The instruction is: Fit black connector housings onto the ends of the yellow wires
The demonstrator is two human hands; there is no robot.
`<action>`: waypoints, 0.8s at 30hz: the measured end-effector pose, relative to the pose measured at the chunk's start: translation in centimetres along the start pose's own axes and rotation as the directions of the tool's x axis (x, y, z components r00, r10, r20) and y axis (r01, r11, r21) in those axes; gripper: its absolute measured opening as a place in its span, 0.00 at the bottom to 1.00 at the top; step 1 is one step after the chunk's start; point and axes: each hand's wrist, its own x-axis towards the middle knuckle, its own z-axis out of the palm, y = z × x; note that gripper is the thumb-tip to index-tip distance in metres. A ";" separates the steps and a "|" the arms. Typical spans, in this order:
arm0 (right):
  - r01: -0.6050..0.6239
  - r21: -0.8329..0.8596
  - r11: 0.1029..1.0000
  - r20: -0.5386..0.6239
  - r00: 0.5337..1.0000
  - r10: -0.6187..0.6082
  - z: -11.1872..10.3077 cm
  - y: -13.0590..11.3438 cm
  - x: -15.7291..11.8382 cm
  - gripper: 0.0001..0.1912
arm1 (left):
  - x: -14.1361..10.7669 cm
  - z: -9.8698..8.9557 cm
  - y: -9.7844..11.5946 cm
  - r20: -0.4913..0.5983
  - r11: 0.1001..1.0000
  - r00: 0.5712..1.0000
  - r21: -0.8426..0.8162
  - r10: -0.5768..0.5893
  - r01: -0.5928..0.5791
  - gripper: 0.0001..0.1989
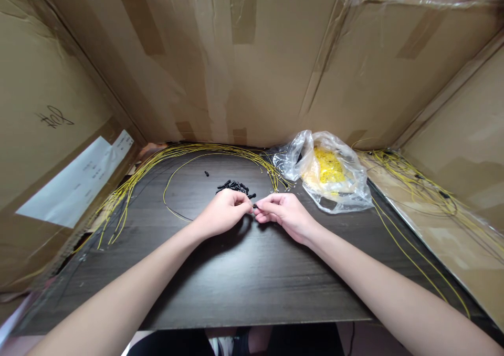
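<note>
My left hand (pixel 222 212) and my right hand (pixel 285 215) meet above the dark wood table (pixel 252 288), their fingertips pinching a small black plastic part (pixel 254 207). A thin wire may run into it, but it is too fine to tell. Just beyond my hands lies a heap of similar black parts (pixel 234 187), with a single one (pixel 206 173) apart to the left. Thin yellow wires (pixel 205 147) curve along the table's far edge and down its left side.
A clear plastic bag (pixel 334 188) holding yellow material (pixel 328 166) sits at the far right of the table. More yellow wires (pixel 417 188) lie on a cardboard sheet (pixel 444 251) to the right. Cardboard walls (pixel 236 72) enclose the back and sides.
</note>
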 end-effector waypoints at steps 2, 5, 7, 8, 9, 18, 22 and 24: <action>-0.004 0.001 1.000 -0.010 1.000 0.004 0.0 0.0 0.0 0.13 | 0.0 0.0 0.0 -0.005 1.000 1.000 -0.028 -0.013 0.013 0.13; -0.007 -0.002 1.000 -0.024 1.000 0.007 0.0 0.1 0.0 0.13 | 0.0 0.0 0.0 -0.017 0.998 0.999 -0.048 -0.028 0.027 0.13; -0.004 -0.002 1.000 -0.022 1.000 0.004 0.0 0.2 0.1 0.12 | -0.1 0.0 0.0 -0.021 0.998 0.999 -0.054 -0.034 0.033 0.13; -0.002 -0.001 1.000 -0.018 1.000 0.002 0.0 0.2 0.1 0.12 | -0.1 0.0 0.0 -0.021 0.998 0.999 -0.055 -0.036 0.034 0.13; -0.001 0.000 1.000 -0.014 1.000 0.001 0.0 0.2 0.1 0.12 | 0.0 0.0 0.0 -0.017 0.998 0.999 -0.054 -0.036 0.035 0.13; -0.007 0.011 1.000 -0.013 1.000 0.007 0.2 0.0 -0.1 0.13 | -0.2 -0.2 0.6 -0.034 0.997 0.999 0.060 -0.042 0.044 0.13; -0.006 0.012 1.000 -0.017 1.000 0.007 0.3 0.0 -0.2 0.13 | -0.3 -0.1 0.7 -0.025 0.996 0.999 0.083 -0.024 0.027 0.13; -0.004 0.011 1.000 -0.015 1.000 0.004 0.2 0.0 -0.1 0.13 | -0.3 -0.1 0.6 -0.026 0.996 1.000 0.089 -0.015 0.017 0.13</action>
